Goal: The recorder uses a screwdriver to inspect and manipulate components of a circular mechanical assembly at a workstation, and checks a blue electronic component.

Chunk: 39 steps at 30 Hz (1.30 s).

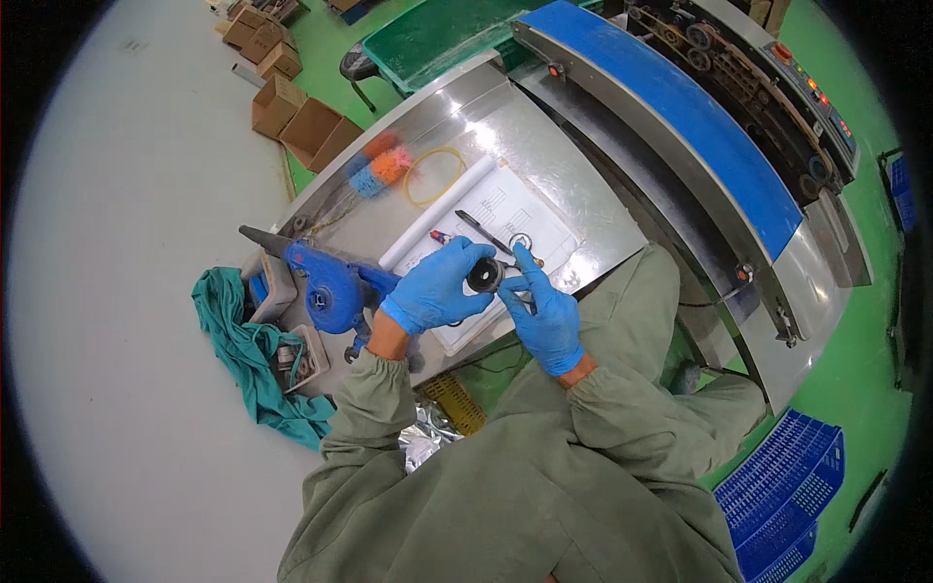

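Note:
A small black round part (481,276) with a hollow centre sits in my blue-gloved left hand (439,288), its fingers and thumb wrapped round the piece. My right hand (547,325), gloved in blue too, meets the part's right side with bent fingertips, while its index finger stretches upward. Just beyond that finger a thin ring (522,241) shows against the printed sheets (539,225). On the papers lie a black pen (480,230) and, close to my left hand, a small red-and-blue item (440,236). Whatever lies between my right fingertips is partly hidden.
Left on the metal table (573,155) rest a blue hand blower (335,296), a fluffy orange-and-blue duster (382,173) and a yellow loop (434,178). A green cloth (243,350) hangs beside parts bins (309,360). A blue-topped machine (671,107) stands right; blue crates (782,486) sit low right.

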### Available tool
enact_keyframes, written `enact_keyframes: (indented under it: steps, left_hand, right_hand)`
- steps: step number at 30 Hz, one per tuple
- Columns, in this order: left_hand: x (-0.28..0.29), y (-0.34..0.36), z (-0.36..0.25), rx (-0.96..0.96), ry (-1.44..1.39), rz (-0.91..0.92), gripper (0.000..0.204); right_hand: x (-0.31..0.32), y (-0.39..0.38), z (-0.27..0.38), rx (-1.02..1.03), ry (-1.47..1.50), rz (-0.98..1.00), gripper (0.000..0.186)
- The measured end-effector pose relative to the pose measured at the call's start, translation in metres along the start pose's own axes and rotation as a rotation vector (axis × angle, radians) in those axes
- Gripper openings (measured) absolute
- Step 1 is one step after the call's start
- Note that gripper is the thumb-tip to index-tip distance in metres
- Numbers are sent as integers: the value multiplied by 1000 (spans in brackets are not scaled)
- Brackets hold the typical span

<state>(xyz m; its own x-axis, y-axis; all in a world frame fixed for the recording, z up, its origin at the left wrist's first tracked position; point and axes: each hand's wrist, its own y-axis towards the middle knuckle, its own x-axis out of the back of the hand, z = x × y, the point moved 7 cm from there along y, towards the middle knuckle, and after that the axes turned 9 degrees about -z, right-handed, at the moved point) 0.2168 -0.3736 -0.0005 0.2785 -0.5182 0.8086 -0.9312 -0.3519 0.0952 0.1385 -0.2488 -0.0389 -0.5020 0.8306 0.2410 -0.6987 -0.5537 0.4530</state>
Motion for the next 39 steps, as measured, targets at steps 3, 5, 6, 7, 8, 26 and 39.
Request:
enact_keyframes:
  steps: [3,5,6,7,8,26,39]
  left_hand:
    - [-1,0,-1,17,17,22,46]
    - [-3,-1,-3,-19,-14,32,49]
    - [-3,-1,-4,-18,-14,32,49]
    - [-2,0,-5,-16,-9,33,48]
    - [-2,0,-5,-13,-4,34,48]
    - [-3,-2,-3,77,-77,101,49]
    - [-57,-31,109,179,201,16,42]
  right_hand:
    - [1,-1,0,13,-19,-3,70]
    - [2,-1,1,27,-26,-4,70]
    - [2,-1,1,27,-25,-3,70]
    - [2,0,2,52,-32,-7,70]
    - [2,0,3,78,-40,-10,69]
    - [0,8,-32,-422,137,117,68]
    - [-24,-36,-83,-320,-143,383,29]
